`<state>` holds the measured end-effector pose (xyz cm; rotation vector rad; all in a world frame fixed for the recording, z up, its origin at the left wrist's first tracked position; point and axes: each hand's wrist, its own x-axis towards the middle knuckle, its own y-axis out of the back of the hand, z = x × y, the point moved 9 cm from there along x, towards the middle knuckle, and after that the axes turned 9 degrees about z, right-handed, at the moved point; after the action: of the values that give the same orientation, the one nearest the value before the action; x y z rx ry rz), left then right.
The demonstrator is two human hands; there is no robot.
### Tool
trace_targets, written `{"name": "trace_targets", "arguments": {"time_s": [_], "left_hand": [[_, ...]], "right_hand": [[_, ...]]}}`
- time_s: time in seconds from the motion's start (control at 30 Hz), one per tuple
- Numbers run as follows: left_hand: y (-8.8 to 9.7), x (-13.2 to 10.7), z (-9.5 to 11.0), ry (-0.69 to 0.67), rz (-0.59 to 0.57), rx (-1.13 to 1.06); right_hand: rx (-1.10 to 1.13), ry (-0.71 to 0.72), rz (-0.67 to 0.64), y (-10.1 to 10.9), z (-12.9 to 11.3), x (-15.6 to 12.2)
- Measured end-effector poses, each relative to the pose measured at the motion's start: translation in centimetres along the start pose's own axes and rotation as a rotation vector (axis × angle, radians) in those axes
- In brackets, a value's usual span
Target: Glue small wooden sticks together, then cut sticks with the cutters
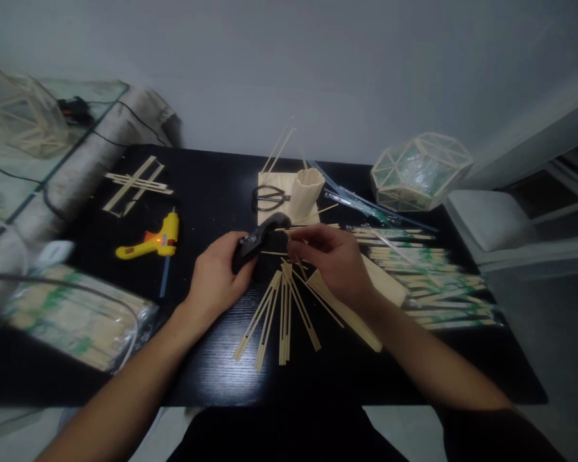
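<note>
My left hand (220,269) is wrapped round a curved black hand tool (259,240), its exact kind unclear in the dim light. Close to the tool's front end, my right hand (334,260) pinches a thin wooden stick (298,263), partly hidden by the fingers. Below both hands, narrow bamboo strips (285,321) fan out in V-shaped groups on the black table. Behind the tool stands a fluted wooden cup (307,192) on a pale square board (267,179), with dark-handled scissors (270,198) beside it.
A yellow glue gun (157,240) and crossed strips (137,186) lie on the left of the table (212,378). Packaged sticks (77,314) are at front left, more bundles (433,276) at right. A faceted stick-framed shape (421,172) stands at back right. A cable (77,280) crosses the left side.
</note>
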<state>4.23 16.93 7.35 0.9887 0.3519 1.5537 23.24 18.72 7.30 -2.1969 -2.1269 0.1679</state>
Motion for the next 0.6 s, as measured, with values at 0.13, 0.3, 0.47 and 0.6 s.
{"name": "trace_targets", "arguments": {"time_s": [0.13, 0.3, 0.47, 0.6], "left_hand": [[-0.5, -0.1, -0.2, -0.050, -0.013, 0.109], [-1.0, -0.4, -0.1, -0.071, -0.053, 0.146], [-1.2, -0.4, -0.1, -0.046, -0.088, 0.140], [-1.1, -0.4, 0.0, -0.044, -0.079, 0.134]], "right_hand": [[-0.003, -0.033, -0.020, -0.1, 0.3, 0.0], [-0.046, -0.007, -0.049, -0.4, 0.2, 0.0], [-0.058, 0.003, -0.045, -0.3, 0.2, 0.0], [-0.059, -0.009, -0.025, -0.1, 0.4, -0.1]]}}
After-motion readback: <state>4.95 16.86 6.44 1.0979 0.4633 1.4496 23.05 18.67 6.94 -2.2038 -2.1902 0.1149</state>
